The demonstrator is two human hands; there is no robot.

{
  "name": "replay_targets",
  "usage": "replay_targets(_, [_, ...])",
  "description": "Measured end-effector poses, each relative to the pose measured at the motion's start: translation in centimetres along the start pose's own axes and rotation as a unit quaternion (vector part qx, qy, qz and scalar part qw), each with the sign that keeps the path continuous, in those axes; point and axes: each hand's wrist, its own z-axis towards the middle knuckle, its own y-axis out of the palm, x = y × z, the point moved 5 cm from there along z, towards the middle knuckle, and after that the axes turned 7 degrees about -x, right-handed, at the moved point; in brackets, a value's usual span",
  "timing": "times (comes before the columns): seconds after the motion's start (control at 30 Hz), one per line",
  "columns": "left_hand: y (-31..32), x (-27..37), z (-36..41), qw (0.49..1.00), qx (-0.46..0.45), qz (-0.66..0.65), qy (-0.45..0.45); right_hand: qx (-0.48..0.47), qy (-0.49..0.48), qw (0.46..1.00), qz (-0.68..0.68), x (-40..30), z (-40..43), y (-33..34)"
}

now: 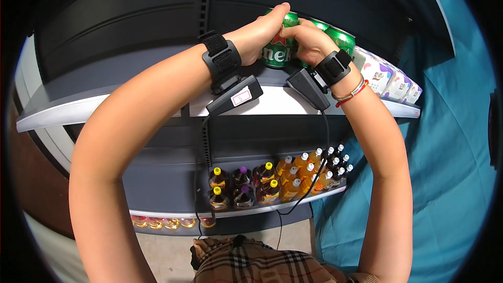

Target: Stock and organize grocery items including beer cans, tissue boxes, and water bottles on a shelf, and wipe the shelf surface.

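Note:
A green Heineken beer can [277,56] stands roughly upright at the upper shelf [157,61], between my two hands. My left hand [261,33] wraps its left side, thumb pointing up near the rim. From the right, my right hand [312,43] grips the same can, with the thumb across its front; its other fingers are partly hidden. Whether the can's base rests on the shelf cannot be told. More green cans stand just beyond my right hand, one can [343,39] showing clearly and another can [319,24] partly covered.
White tissue packs [377,72] sit right of the cans. Below, a lower shelf [165,188] carries dark bottles [218,198], orange drink bottles [290,190] and white-capped dark bottles [338,173]. Black cables [326,137] hang from both wrist devices. A teal curtain [444,173] borders the right.

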Motion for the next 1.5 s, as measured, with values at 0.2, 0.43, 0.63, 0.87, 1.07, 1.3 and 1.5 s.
replay_targets(0.2, [-0.1,-0.9,0.3,1.0,0.008,0.009,-0.021,0.033,-0.026,0.998,-0.051,0.0,-0.7,-0.2])
replay_targets(0.43, [0.4,0.6,-3.0,0.978,0.065,0.177,0.089,0.098,-0.17,0.973,-0.118,-2.5,-6.3,2.0])
replay_targets(0.63, [4.8,-0.6,-10.5,0.936,0.073,0.222,0.262,0.043,-0.311,0.925,-0.215,-1.5,-14.0,3.7])
replay_targets(0.87, [9.4,-10.8,-15.2,0.939,-0.181,0.186,0.227,0.161,-0.133,0.973,-0.103,6.4,-20.9,3.7])
replay_targets(1.07, [10.9,-19.9,-16.0,0.922,-0.257,0.236,0.168,0.376,-0.04,0.913,-0.156,16.5,-27.7,5.4])
replay_targets(1.3, [14.4,-28.7,-19.3,0.904,-0.393,0.059,0.157,0.644,0.07,0.742,-0.173,23.4,-39.1,11.5])
replay_targets(1.5, [18.6,-31.3,-23.8,0.84,-0.54,0.039,0.031,0.788,0.139,0.594,-0.084,23.3,-48.8,19.7])
